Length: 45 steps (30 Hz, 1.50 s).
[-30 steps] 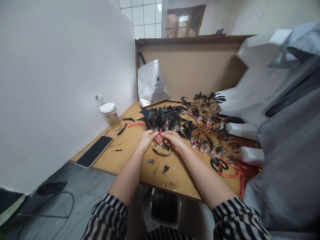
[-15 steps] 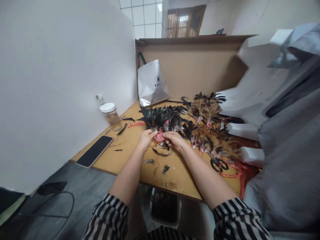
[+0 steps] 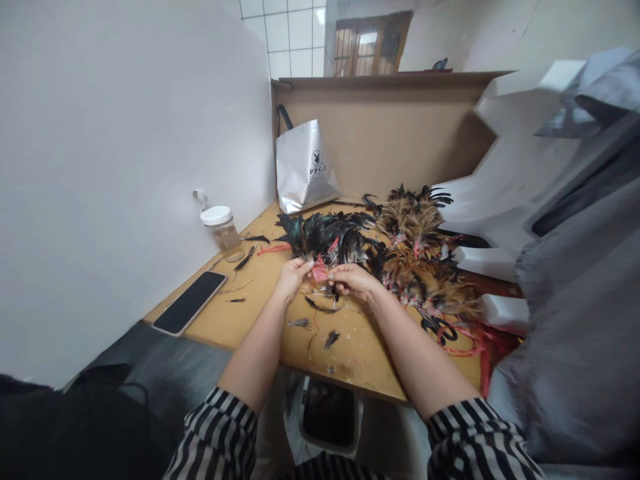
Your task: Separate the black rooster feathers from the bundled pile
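At the near edge of a heap of dark, green-glossed feathers (image 3: 315, 233), my left hand (image 3: 291, 279) pinches a red plastic strip (image 3: 319, 273) between thumb and fingers, by the feathers' quill ends. My right hand (image 3: 356, 280) has the strip's other side in a closed pinch, so a short flat stretch of it shows between both hands. The fingers cover the strip's ends. Another red tie (image 3: 274, 249) sticks out from the heap's left side. Brown feather bundles (image 3: 425, 280) lie to the right of my right hand, with red ties among them.
Black-handled scissors (image 3: 439, 328) lie at the right near red strands (image 3: 463, 350). A phone (image 3: 190, 303) and a lidded jar (image 3: 223, 233) are on the left. Loose feathers (image 3: 331, 339) dot the table (image 3: 360, 367). Behind stands a silver bag (image 3: 305, 167); below is a bin (image 3: 330, 417).
My right hand has shifted slightly to the right, and the red strip between my hands looks flatter. The left hand stays almost where it was.
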Each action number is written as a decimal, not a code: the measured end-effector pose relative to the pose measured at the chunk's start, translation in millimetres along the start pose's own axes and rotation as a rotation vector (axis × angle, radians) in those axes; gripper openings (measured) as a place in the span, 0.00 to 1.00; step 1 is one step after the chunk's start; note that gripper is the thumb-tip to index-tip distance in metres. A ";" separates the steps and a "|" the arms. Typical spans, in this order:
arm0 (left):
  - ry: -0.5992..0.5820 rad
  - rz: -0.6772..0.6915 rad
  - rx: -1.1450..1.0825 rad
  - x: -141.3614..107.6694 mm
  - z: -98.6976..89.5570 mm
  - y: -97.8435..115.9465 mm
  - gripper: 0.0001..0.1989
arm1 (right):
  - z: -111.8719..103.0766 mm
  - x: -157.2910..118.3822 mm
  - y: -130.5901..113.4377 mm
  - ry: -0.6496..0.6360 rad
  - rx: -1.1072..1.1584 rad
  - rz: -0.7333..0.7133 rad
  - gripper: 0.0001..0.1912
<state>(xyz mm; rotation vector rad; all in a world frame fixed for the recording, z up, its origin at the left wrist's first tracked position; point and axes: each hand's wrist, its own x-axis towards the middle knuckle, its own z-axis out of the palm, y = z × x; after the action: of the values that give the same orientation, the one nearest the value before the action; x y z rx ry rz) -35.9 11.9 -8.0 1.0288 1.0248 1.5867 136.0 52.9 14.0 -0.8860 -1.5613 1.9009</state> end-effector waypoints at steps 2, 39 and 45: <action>-0.012 -0.026 -0.025 -1.4 2.2 1.0 0.13 | -0.9 0.3 -1.3 0.034 0.033 -0.017 0.12; -0.293 -0.183 -0.165 -14.7 10.6 7.4 0.13 | 4.0 6.6 -6.9 0.239 0.595 -0.216 0.12; -0.246 -0.151 -0.248 -11.2 5.7 9.5 0.10 | 9.1 1.6 -11.7 0.320 0.399 -0.264 0.13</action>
<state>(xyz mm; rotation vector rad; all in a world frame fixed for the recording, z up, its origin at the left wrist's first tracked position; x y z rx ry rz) -30.8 -0.1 1.0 0.9267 0.7019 1.3845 127.9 50.6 26.3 -0.7225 -1.0078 1.6980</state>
